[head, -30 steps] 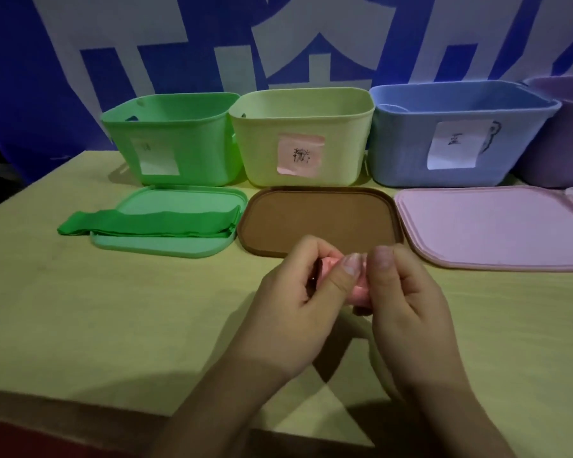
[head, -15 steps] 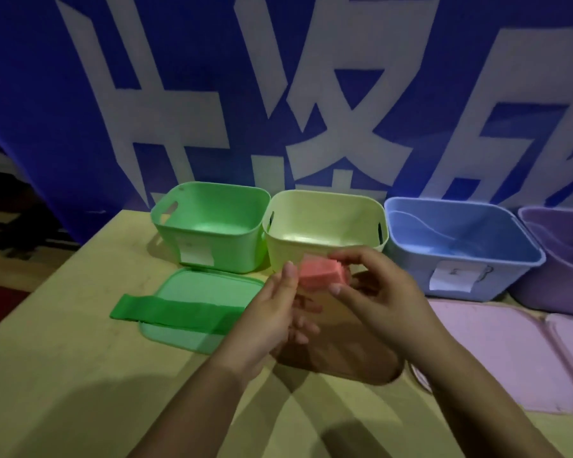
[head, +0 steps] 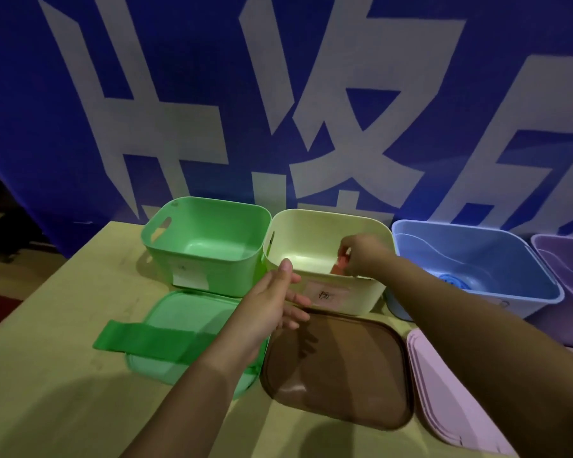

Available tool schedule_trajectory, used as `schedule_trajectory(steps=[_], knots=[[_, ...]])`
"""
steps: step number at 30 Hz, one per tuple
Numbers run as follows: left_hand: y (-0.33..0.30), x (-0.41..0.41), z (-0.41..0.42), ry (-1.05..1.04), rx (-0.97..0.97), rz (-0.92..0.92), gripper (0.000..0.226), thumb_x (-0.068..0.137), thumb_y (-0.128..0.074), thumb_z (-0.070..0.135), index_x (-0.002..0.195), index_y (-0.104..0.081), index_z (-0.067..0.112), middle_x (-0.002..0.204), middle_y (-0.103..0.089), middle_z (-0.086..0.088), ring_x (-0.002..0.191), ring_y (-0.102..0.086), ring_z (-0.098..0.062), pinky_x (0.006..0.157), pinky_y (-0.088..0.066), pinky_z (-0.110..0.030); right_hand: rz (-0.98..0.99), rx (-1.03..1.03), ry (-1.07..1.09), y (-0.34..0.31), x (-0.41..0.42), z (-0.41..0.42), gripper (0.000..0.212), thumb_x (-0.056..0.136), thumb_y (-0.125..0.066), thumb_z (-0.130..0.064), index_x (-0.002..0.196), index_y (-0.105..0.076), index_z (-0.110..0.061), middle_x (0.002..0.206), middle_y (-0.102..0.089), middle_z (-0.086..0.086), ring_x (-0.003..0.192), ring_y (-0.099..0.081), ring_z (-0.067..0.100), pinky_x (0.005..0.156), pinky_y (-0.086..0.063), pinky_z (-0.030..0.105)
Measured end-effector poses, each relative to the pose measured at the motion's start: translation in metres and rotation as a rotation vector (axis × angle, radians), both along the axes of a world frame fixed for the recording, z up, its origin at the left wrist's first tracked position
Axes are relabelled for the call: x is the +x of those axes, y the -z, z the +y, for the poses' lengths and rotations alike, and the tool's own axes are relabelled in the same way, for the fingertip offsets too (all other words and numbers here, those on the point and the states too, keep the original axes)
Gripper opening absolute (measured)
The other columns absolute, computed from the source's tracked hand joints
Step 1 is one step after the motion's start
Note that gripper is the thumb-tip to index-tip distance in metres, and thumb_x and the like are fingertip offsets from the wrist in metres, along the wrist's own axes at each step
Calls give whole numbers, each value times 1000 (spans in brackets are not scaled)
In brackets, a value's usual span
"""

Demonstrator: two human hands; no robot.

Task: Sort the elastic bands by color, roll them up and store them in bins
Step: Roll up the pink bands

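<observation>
Nearest the viewer, the brown lid (head: 338,368) and the pink lid (head: 444,398) are lying flat on the table (head: 47,375), the pink one running out of view at the lower right. Left of them, the green elastic band (head: 146,338) is lying unrolled across the green lid (head: 179,312), its right end passing out of sight behind the left forearm. The left hand (head: 272,302) is hovering just in front of the yellow bin (head: 344,299), fingers relaxed and loosely spread, holding nothing. Beyond it, the right hand (head: 361,254) is reaching down inside the yellow bin, fingertips pinching the rolled pink elastic band (head: 339,266), of which only a small patch is showing above the bin's front rim. The handwritten label (head: 325,292) on that bin is too blurred to read. The green bin (head: 205,246) is standing to the left, the blue bin (head: 477,272) to the right, with an indistinct blue round object (head: 452,280) at its bottom. The purple bin (head: 569,272) is being cut off by the right edge. Behind all, a blue banner (head: 278,94) is bearing large white characters.
</observation>
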State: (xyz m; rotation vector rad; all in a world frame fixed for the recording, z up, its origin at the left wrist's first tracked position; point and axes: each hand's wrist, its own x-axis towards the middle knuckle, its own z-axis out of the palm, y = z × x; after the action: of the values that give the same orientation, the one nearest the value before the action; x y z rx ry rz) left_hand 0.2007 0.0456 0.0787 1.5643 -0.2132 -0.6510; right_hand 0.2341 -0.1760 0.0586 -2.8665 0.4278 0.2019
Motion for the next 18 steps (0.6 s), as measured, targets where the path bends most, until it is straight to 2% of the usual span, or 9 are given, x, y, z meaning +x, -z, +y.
schedule_trajectory(steps=[2, 4, 6, 7, 9, 14, 18], knots=[[6, 5, -1, 24, 23, 4, 42, 93, -33, 50, 106, -55, 17, 80, -68, -4, 65, -64, -13, 60, -49, -25, 107, -28, -13, 10, 8, -3, 22, 84, -66, -26, 100, -60, -11, 93, -57, 5, 83, -48, 18, 65, -35, 24], [11, 8, -1, 42, 24, 15, 44, 93, -32, 50, 106, -56, 15, 80, -68, -5, 66, -64, -14, 62, -49, -27, 185, -31, -13, 18, 18, -6, 17, 85, -65, -26, 89, -54, -14, 88, -51, 3, 82, -46, 18, 65, -34, 24], [13, 12, -1, 55, 23, 25, 46, 93, -31, 50, 107, -56, 14, 81, -68, -6, 68, -64, -15, 63, -49, -27, 234, -11, -31, 23, 28, -7, 23, 84, -66, -24, 78, -46, -16, 83, -48, 2, 81, -46, 20, 67, -35, 27], [14, 14, -2, 61, 25, 24, 47, 93, -30, 50, 107, -56, 13, 82, -68, -6, 68, -64, -15, 64, -49, -27, 250, -12, -44, 27, 34, -7, 23, 84, -67, -23, 78, -46, -15, 82, -48, 2, 82, -46, 20, 69, -36, 28], [15, 21, -4, 70, 33, 15, 48, 94, -30, 50, 107, -56, 12, 82, -68, -6, 68, -64, -14, 64, -50, -26, 272, -35, -78, 33, 41, -8, 20, 83, -67, -22, 89, -50, -13, 88, -51, 4, 82, -47, 20, 70, -36, 28], [17, 36, -12, 65, 41, 3, 49, 93, -30, 51, 104, -58, 12, 79, -67, -5, 65, -63, -12, 64, -49, -27, 331, 4, -97, 45, 53, -17, 37, 79, -74, -32, 97, -50, -12, 95, -55, 5, 83, -49, 19, 69, -39, 28], [21, 40, -18, 92, 66, 1, 52, 92, -29, 53, 105, -58, 12, 81, -68, -6, 67, -65, -12, 66, -50, -28, 399, 113, -58, 36, 54, -17, 56, 77, -76, -20, 123, -47, -10, 112, -56, 11, 84, -58, 23, 57, -48, 23]])
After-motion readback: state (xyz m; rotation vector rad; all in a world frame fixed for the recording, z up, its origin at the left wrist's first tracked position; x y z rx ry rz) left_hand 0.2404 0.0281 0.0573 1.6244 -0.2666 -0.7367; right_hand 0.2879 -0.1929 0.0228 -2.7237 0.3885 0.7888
